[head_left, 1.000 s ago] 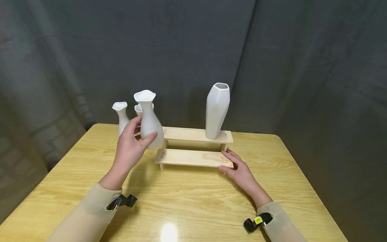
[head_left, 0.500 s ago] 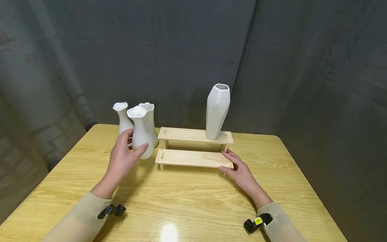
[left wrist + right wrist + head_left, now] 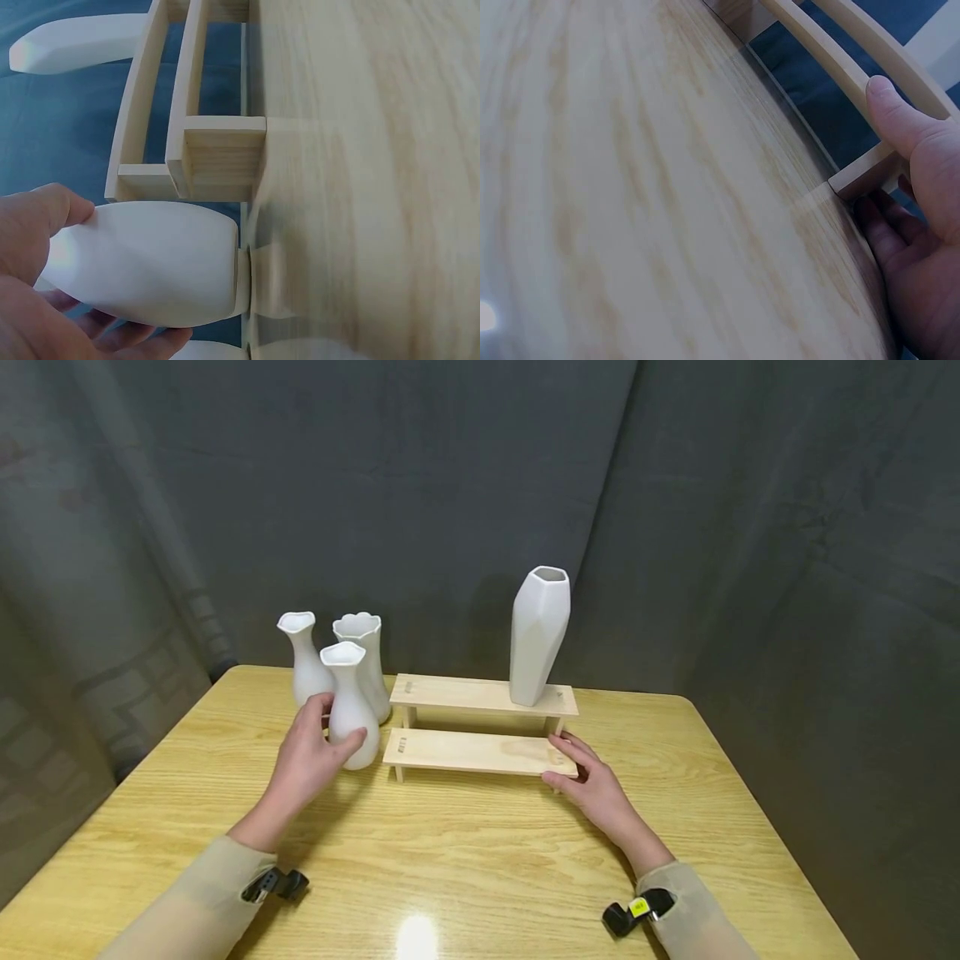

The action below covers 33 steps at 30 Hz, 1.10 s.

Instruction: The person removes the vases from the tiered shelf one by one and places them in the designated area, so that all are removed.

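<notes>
Your left grip (image 3: 309, 757) clasps the front vase (image 3: 352, 714), right grip (image 3: 597, 782) the rack (image 3: 461, 752); tall vase (image 3: 538, 635) shelved, three seemingly to go.

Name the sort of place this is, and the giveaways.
Likely a staged recording setup, though the wider room is out of view: dark cloth hangs close around a wood-grain table, and the person wears black wrist devices.
</notes>
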Each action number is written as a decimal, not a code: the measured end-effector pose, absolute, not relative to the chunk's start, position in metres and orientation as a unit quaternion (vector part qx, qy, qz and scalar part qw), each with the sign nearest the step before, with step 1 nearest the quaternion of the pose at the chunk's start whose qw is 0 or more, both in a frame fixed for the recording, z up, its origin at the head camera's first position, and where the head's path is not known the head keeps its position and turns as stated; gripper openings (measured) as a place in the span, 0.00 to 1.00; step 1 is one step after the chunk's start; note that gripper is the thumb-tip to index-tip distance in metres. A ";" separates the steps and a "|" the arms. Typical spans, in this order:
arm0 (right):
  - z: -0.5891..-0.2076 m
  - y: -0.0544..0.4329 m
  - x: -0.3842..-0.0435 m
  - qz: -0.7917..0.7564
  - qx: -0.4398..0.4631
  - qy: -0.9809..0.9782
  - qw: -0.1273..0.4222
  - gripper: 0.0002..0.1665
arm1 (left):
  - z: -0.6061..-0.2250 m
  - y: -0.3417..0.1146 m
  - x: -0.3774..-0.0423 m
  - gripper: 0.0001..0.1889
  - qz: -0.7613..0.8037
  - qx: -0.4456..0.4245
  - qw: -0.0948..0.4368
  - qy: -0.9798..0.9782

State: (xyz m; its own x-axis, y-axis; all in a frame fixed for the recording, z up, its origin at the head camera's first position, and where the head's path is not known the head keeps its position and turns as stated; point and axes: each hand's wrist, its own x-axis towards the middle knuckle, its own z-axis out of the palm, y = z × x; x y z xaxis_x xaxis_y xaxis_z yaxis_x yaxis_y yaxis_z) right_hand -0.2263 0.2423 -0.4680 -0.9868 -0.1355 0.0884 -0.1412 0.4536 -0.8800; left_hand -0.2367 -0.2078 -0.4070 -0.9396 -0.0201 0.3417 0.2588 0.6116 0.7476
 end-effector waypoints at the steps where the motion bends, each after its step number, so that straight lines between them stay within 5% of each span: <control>1: -0.468 0.242 -0.226 0.517 0.082 -0.852 0.003 0.46 | -0.407 -0.208 -0.237 0.35 -0.435 -0.069 0.159 -0.884; 33: -0.465 0.241 -0.226 0.525 0.082 -0.847 -0.001 0.46 | -0.417 -0.210 -0.243 0.35 -0.443 -0.087 0.109 -0.886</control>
